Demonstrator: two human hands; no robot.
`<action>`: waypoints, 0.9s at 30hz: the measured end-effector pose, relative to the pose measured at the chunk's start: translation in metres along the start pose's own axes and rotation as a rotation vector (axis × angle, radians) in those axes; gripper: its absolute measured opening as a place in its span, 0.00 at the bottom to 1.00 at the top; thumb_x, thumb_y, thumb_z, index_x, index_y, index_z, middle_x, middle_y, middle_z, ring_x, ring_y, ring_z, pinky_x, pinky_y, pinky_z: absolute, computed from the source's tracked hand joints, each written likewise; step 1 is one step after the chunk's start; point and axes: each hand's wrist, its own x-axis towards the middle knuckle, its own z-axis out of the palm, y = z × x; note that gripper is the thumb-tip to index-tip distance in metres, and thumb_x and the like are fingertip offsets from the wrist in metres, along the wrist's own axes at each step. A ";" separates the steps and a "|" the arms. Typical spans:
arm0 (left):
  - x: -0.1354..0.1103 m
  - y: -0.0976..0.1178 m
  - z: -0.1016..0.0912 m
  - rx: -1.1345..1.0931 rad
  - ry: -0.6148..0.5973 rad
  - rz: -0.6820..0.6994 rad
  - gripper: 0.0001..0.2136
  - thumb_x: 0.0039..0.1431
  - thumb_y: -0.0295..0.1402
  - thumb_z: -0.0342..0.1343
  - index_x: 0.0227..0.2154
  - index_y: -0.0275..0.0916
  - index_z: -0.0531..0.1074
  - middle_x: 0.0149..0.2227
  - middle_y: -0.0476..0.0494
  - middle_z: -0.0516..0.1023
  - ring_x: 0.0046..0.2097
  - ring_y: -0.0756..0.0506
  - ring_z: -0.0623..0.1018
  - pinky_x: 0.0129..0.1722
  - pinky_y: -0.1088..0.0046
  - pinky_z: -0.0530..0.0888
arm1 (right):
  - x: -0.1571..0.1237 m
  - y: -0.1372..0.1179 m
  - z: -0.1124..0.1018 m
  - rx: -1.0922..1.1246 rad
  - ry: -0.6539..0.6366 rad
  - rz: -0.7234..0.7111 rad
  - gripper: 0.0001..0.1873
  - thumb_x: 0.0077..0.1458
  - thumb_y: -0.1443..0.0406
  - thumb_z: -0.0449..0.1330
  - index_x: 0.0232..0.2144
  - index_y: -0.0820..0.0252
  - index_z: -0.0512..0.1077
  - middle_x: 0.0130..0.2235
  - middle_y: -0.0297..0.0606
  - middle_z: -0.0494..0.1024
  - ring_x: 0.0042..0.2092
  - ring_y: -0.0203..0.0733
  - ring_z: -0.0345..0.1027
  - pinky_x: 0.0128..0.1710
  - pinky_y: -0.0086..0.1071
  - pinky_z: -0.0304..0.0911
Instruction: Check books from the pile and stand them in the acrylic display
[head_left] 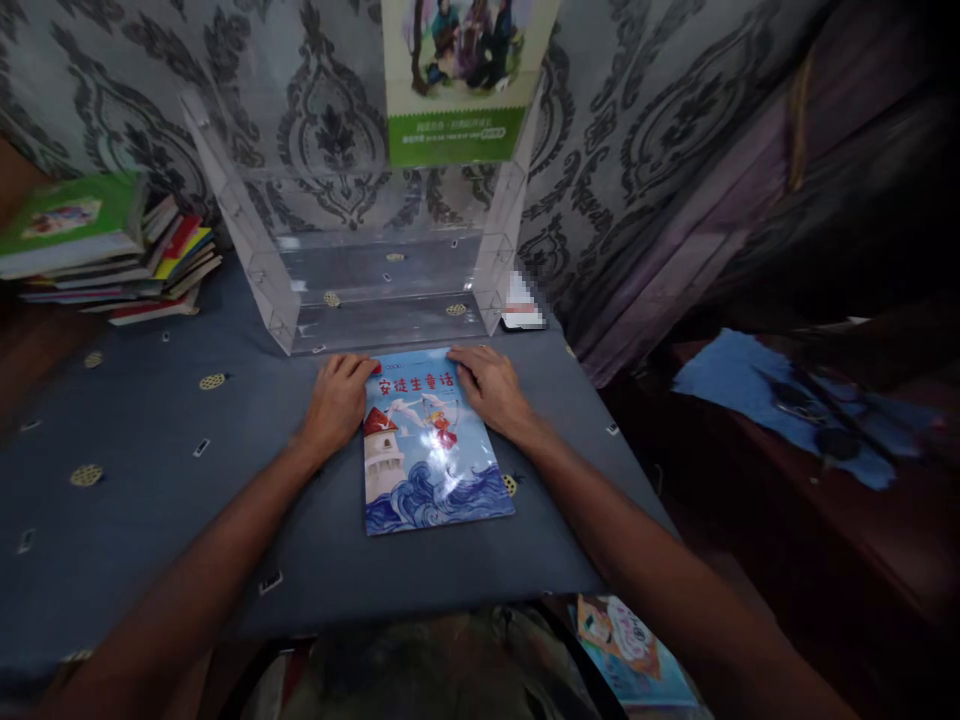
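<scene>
A blue picture book [431, 445] with red Chinese characters, a red-roofed tower and curling waves on its cover lies flat on the cloth-covered table. My left hand [341, 398] grips its upper left edge, fingers curled at the corner. At the upper right corner, my right hand [491, 388] holds the other side, thumb and fingers bent over the edge. Just behind the book stands a clear stepped display rack [379, 290]. A book with a green lower band [461, 135] rests on the rack's upper tier.
Several books [150, 265] are stacked at the back left of the table. A whitish, partly blurred item [523, 305] lies behind the rack's right side. Another book [637, 665] is below the front edge. Blue cloth [750, 395] and dark tools lie on a lower surface at right.
</scene>
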 end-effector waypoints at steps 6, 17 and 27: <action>0.002 -0.003 0.000 -0.003 0.014 0.029 0.20 0.61 0.21 0.45 0.49 0.41 0.76 0.52 0.38 0.77 0.54 0.37 0.72 0.53 0.55 0.71 | 0.000 0.007 0.006 0.039 0.017 0.010 0.20 0.62 0.68 0.51 0.51 0.55 0.76 0.54 0.43 0.79 0.55 0.52 0.71 0.58 0.51 0.63; 0.020 0.001 -0.007 0.107 -0.112 0.210 0.22 0.63 0.21 0.43 0.55 0.39 0.73 0.51 0.36 0.77 0.50 0.38 0.72 0.51 0.59 0.72 | 0.001 0.006 0.004 0.125 0.036 0.001 0.20 0.60 0.72 0.52 0.50 0.56 0.77 0.53 0.43 0.80 0.57 0.50 0.71 0.60 0.50 0.63; 0.037 0.018 -0.010 0.202 -0.185 0.179 0.17 0.62 0.20 0.45 0.44 0.38 0.77 0.43 0.36 0.76 0.47 0.37 0.73 0.48 0.58 0.70 | 0.002 0.006 0.005 0.086 0.026 -0.029 0.20 0.58 0.74 0.53 0.49 0.58 0.77 0.54 0.46 0.79 0.56 0.48 0.73 0.62 0.50 0.61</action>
